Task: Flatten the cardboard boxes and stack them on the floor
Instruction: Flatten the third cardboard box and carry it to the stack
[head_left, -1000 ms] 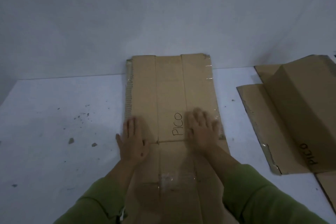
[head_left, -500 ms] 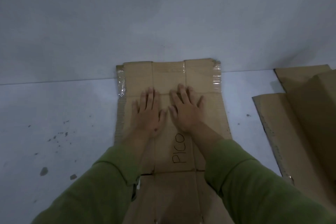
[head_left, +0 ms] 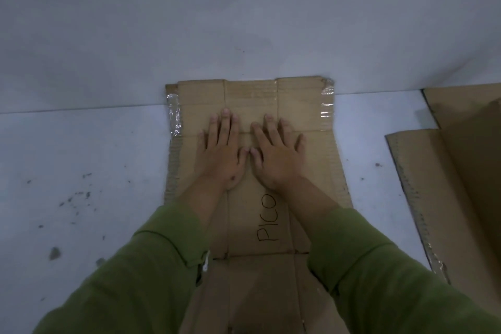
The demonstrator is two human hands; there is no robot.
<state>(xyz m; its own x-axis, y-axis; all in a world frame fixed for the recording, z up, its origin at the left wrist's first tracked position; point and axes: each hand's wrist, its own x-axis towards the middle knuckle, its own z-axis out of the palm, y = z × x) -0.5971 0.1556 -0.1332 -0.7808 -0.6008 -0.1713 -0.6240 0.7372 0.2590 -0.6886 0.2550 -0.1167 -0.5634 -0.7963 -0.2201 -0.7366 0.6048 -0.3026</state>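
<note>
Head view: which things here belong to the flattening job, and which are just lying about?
Part of the job:
- flattened box marked PICO
- left hand and right hand, both pressing flat on it
- cardboard pile to the right

Just lying about:
- dark specks on the floor

Matt brown cardboard box (head_left: 252,228) with glossy clear tape (head_left: 327,102).

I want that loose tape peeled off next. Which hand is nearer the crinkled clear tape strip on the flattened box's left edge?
Left. The left hand presses flat just right of the crinkled clear tape strip; the right hand lies farther right, beyond it.
</note>
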